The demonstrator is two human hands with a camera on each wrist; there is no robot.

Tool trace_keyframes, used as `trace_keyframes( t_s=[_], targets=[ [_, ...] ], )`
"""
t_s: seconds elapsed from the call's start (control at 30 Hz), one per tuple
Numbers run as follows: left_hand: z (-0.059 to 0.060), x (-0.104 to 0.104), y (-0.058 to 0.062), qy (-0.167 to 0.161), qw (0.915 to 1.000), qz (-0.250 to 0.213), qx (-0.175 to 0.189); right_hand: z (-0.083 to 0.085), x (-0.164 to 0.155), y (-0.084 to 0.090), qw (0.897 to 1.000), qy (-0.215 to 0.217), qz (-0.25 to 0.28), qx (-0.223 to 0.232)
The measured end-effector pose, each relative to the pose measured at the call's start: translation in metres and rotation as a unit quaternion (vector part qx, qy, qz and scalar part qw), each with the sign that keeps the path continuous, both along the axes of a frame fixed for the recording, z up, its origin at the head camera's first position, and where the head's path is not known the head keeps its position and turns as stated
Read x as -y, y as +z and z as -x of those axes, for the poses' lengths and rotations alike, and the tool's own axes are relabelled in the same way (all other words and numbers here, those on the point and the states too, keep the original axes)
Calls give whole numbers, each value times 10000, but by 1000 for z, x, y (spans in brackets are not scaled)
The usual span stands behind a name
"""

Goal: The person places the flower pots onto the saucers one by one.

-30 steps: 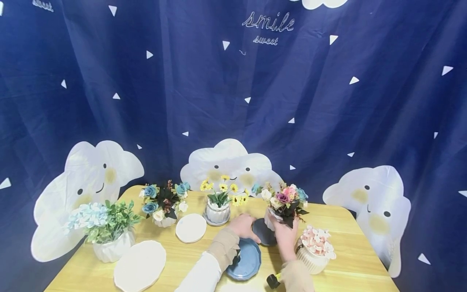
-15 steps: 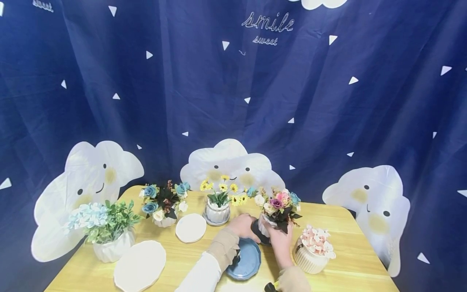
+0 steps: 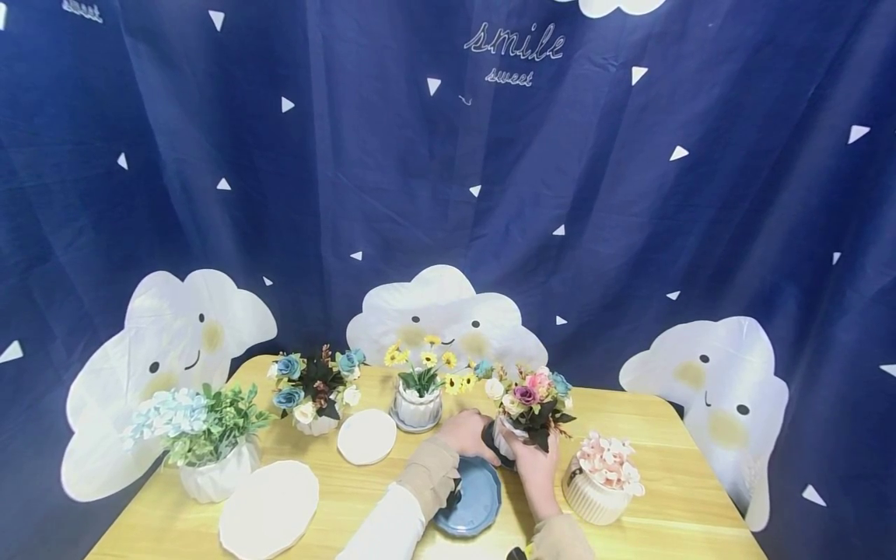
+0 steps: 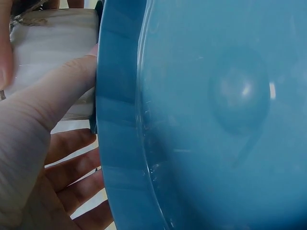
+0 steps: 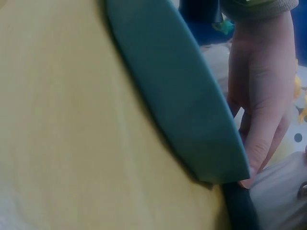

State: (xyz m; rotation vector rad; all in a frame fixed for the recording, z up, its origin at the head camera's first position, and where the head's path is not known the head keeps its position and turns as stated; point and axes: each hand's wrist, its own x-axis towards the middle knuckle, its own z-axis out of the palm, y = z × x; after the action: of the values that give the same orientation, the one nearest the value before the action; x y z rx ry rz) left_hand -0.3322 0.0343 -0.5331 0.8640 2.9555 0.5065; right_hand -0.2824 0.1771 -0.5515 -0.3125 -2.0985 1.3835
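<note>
The right hand (image 3: 537,465) grasps the pot of mixed flowers (image 3: 503,442) at the dark saucer (image 3: 488,437), on the far side of the blue plate (image 3: 477,499). The left hand (image 3: 464,432), with extended fingers, touches this saucer.

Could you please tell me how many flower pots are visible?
5: hydrangea pot at left, blue rose pot further back, yellow daisy pot at back centre, mixed bouquet pot in the right hand, pink blossom pot at right.

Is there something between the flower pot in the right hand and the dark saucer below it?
Nothing visible: the pot appears to meet the dark saucer. The left hand is close beside, its thumb near where they meet.
</note>
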Motion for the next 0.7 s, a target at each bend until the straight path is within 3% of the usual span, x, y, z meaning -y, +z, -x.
trace_keyframes(
  t_s=[0.2,0.7],
  targets=[
    [-1,1,0,-81,9999,29,-135,0,0,-2,9999,4,-102,90],
    [3,-1,-4,-12,9999,123,-12,0,2,-6,9999,40,31,92]
  ],
)
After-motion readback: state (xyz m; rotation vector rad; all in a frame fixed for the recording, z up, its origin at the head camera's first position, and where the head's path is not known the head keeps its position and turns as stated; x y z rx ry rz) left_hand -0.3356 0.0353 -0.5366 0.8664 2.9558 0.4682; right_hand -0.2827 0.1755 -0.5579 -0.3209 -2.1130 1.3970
